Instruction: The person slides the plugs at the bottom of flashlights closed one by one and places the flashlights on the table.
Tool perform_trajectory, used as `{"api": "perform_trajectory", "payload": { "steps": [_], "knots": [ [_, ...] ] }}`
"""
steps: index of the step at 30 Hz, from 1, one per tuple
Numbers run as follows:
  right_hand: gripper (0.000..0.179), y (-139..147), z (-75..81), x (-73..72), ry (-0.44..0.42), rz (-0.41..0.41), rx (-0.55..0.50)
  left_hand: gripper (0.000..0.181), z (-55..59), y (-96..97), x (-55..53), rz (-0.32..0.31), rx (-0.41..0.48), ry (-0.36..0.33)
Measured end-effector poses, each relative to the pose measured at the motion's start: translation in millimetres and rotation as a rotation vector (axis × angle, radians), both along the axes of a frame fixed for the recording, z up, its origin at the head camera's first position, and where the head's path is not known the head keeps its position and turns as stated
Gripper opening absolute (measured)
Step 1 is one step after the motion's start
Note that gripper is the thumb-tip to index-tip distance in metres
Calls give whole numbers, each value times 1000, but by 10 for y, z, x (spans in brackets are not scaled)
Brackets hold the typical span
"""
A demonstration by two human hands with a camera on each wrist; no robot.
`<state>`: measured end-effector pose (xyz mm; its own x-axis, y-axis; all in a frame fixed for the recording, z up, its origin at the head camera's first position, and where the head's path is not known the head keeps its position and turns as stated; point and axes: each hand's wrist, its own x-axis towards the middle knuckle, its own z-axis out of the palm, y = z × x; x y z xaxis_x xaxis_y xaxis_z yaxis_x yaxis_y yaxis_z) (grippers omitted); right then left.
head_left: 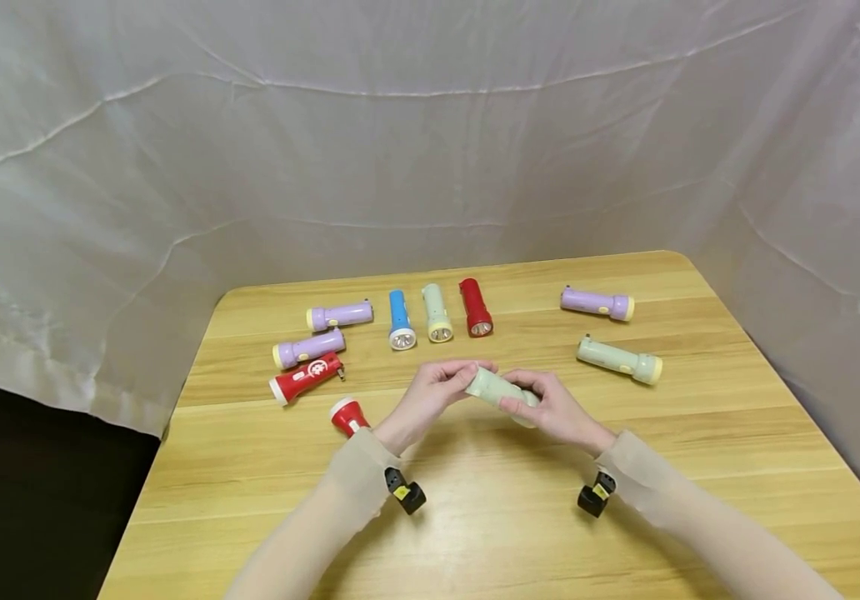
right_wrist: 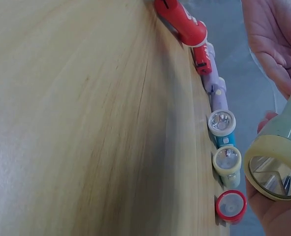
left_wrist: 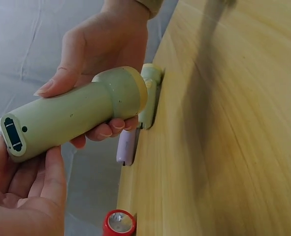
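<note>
A pale green flashlight [head_left: 492, 386] is held up off the table between both hands. My right hand [head_left: 556, 412] grips it near its wide head, with the thumb along one side and the fingers curled beneath. At the tail end, my left hand [head_left: 430, 393] pinches the body between thumb and fingers. In the left wrist view the flashlight's tail [left_wrist: 15, 135] shows a dark slotted recess with metal strips, close to the left fingers. Its yellow-rimmed lens [right_wrist: 273, 169] faces the camera in the right wrist view.
Blue [head_left: 399, 317], pale green [head_left: 437, 312] and red [head_left: 476, 307] flashlights lie at the back middle. Purple [head_left: 340, 315] and red [head_left: 306, 377] ones lie left; another red one [head_left: 349, 414] is partly behind my left forearm. A purple [head_left: 597, 303] and a green one [head_left: 619, 359] lie right.
</note>
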<state>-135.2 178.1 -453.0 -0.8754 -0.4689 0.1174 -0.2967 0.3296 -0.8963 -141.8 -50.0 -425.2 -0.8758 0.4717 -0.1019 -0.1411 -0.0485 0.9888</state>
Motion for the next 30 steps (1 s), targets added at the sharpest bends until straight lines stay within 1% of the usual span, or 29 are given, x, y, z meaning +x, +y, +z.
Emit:
{"api": "perform_trajectory", "payload": {
  "steps": [5, 11, 15, 20, 26, 30],
  "knots": [
    [30, 14, -19, -3, -8, 2, 31, 35, -35, 22, 17, 22, -51, 35],
    [30, 14, -47, -3, -17, 16, 33, 32, -49, 65, 38, 52, -95, 85],
    [30, 10, -58, -5, -16, 17, 35, 32, -49, 77, 40, 65, -114, 96],
    [31, 8, -46, -3, -9, 3, 67, 32, -44, 85, 35, 89, -144, 110],
    [30, 5, -33, 5, -1, 3, 81, 32, -66, 90, 23, 114, -146, 118],
    [28, 9, -17, 8, -16, 4, 77, 33, -76, 93, 15, 125, -135, 137]
  ]
}}
